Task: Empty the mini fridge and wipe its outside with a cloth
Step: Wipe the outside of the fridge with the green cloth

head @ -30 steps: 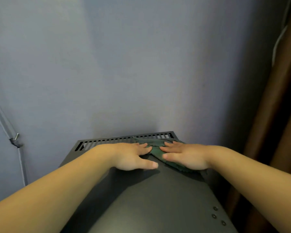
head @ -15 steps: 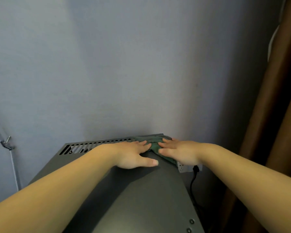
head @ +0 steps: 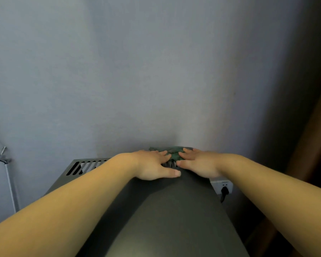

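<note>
The dark grey mini fridge [head: 167,216] fills the lower middle of the view, seen from above, with a slotted vent grille [head: 85,166] along its back edge by the wall. A green cloth [head: 171,152] lies bunched at the fridge's back right corner, over the grille. My left hand [head: 153,166] and my right hand [head: 198,164] lie side by side with straight fingers pressing flat on the cloth, fingertips nearly touching. Most of the cloth is hidden under the hands.
A blue-grey wall [head: 156,71] stands right behind the fridge. A white wall socket [head: 223,185] with a black plug sits low to the fridge's right. A brown curtain [head: 311,145] hangs on the right. A thin cable with a clip [head: 2,157] runs down the wall at left.
Both hands have pushed the cloth farther back and right, onto the rear corner at the wall. The view has shifted, and the socket has come into sight.
</note>
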A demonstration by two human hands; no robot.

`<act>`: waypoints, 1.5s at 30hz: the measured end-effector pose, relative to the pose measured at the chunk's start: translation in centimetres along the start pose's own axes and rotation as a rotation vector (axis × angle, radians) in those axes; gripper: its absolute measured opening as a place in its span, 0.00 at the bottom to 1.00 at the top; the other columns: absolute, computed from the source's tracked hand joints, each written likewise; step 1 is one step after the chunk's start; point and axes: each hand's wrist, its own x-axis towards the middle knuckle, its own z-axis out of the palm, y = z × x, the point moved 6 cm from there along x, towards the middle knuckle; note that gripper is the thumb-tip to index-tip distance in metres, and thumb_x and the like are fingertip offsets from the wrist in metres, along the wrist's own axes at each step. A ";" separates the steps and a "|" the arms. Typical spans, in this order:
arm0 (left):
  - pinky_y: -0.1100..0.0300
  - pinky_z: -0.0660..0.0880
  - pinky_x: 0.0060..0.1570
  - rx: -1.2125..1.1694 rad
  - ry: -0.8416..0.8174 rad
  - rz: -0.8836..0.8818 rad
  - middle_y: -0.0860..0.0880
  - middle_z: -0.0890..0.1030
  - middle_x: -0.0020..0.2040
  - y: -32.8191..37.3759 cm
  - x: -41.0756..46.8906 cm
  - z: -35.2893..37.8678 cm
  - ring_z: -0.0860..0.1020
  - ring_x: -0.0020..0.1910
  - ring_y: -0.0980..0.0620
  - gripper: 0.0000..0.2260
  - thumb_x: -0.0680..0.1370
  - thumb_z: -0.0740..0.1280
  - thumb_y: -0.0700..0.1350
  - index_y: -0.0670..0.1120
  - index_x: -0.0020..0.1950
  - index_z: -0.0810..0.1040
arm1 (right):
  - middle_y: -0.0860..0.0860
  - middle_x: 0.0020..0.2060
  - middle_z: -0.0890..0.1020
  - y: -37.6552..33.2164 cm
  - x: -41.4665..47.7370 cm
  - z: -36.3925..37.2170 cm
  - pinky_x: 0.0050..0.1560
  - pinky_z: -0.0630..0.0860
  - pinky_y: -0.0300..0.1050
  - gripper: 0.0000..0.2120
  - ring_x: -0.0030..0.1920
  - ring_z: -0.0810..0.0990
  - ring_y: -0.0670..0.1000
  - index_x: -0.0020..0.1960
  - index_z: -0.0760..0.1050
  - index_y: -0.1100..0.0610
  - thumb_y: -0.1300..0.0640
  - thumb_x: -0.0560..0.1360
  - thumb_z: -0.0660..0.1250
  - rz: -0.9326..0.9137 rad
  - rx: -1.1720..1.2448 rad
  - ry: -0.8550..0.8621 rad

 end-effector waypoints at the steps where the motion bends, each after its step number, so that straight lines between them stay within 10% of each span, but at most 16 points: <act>1: 0.47 0.48 0.79 -0.005 -0.001 -0.001 0.57 0.48 0.82 -0.5 0.0 0.0 0.49 0.81 0.52 0.44 0.73 0.51 0.78 0.56 0.82 0.49 | 0.45 0.82 0.46 -0.2 0.3 0.0 0.80 0.44 0.56 0.34 0.81 0.43 0.50 0.82 0.48 0.45 0.31 0.81 0.46 0.006 -0.003 0.000; 25: 0.49 0.59 0.76 -0.284 0.081 -0.088 0.63 0.57 0.80 -23.5 -12.5 2.9 0.62 0.77 0.54 0.43 0.67 0.54 0.80 0.63 0.79 0.60 | 0.47 0.82 0.46 -26.5 8.2 1.7 0.78 0.44 0.51 0.26 0.82 0.45 0.53 0.83 0.48 0.48 0.48 0.86 0.46 -0.257 -0.019 -0.107; 45: 0.64 0.46 0.75 -0.398 0.135 0.080 0.68 0.49 0.76 -24.8 -20.9 7.6 0.46 0.77 0.68 0.44 0.69 0.58 0.76 0.60 0.81 0.55 | 0.43 0.81 0.45 -30.4 2.3 4.0 0.78 0.42 0.44 0.27 0.81 0.42 0.46 0.82 0.48 0.46 0.50 0.85 0.50 -0.273 -0.034 -0.097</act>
